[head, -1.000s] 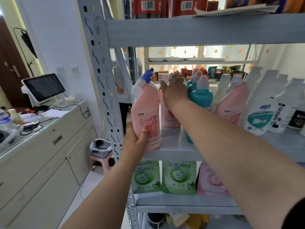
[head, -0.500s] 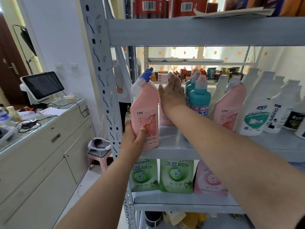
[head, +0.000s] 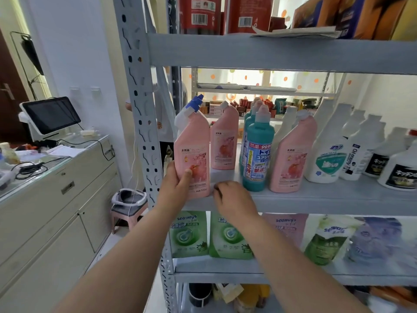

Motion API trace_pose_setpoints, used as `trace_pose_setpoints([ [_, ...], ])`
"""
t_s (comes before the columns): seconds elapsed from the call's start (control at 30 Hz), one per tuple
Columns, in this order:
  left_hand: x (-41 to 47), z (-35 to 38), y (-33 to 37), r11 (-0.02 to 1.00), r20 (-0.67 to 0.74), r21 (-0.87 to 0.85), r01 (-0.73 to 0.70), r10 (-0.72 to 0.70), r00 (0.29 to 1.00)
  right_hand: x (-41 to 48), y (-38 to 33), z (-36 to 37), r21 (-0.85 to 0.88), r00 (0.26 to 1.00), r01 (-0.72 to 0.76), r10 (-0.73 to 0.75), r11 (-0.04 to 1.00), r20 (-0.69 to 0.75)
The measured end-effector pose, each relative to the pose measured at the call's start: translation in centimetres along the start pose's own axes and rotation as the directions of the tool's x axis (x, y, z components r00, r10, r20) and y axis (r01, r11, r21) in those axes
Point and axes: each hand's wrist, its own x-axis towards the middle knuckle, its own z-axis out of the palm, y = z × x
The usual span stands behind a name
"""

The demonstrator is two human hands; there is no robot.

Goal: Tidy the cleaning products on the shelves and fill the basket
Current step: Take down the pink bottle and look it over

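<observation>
The left hand (head: 176, 188) grips a pink bottle (head: 194, 154) at the shelf's (head: 316, 199) front left corner. The right hand (head: 232, 199) is just beside it, fingers loosely curled and empty. Behind, a second pink (head: 224, 141) and teal bottles (head: 257, 152) stand mixed and no basket shows, so most work likely remains.

The middle shelf (head: 316, 199) has a bare lane running back from its front edge, between the front pink bottle (head: 194, 154) at the left corner and the teal bottle (head: 259, 152). The right hand (head: 232, 199) sits at the lane's mouth, and a second pink bottle (head: 224, 141) blocks it farther back. The perforated upright post (head: 140, 109) closes the left edge. White bottles (head: 327, 150) crowd the right part, leaving a bare strip along the front edge. Free air lies between the caps and the upper shelf beam (head: 270, 53).
</observation>
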Motion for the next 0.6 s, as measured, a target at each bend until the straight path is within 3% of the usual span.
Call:
trace_pose_setpoints([
  [0.07, 0.1, -0.4, -0.1, 0.998, 0.021, -0.017, 0.059, -0.059, 0.998, -1.4, 0.1, 0.0, 0.084, 1.000, -0.001, 0.002, 0.996, -0.011],
  [0.13, -0.8, -1.0, 0.0, 0.995, 0.052, -0.050, 0.085, -0.082, 0.995, -2.9, -0.7, -1.5, 0.356, 0.994, -0.108, 0.098, 0.928, 0.047],
  [0.2, -3.2, -1.6, 0.1, 0.996, 0.079, -0.060, 0.071, -0.066, 0.995, -4.7, -2.1, -3.4, 0.650, 0.978, -0.210, 0.152, 0.730, 0.146],
  [0.27, -6.2, -1.9, 0.0, 0.995, 0.108, -0.074, 0.067, -0.058, 0.992, -6.2, -3.3, -4.5, 0.818, 0.964, -0.266, 0.166, 0.509, 0.210],
  [0.33, -9.7, -2.3, -0.2, 0.991, 0.131, -0.099, 0.091, -0.077, 0.988, -7.8, -4.2, -4.3, 0.884, 0.944, -0.326, 0.166, 0.334, 0.285],
  [0.47, -15.4, -2.8, -1.5, 0.969, 0.256, -0.142, 0.202, -0.161, 0.953, -11.4, -5.8, -2.4, 0.902, 0.895, -0.410, 0.253, 0.139, 0.368],
  [0.6, -19.0, -3.5, -2.0, 0.983, 0.341, -0.057, 0.172, -0.143, 0.929, -14.9, -6.6, -1.3, 0.926, 0.857, -0.353, 0.350, -0.136, 0.378],
])
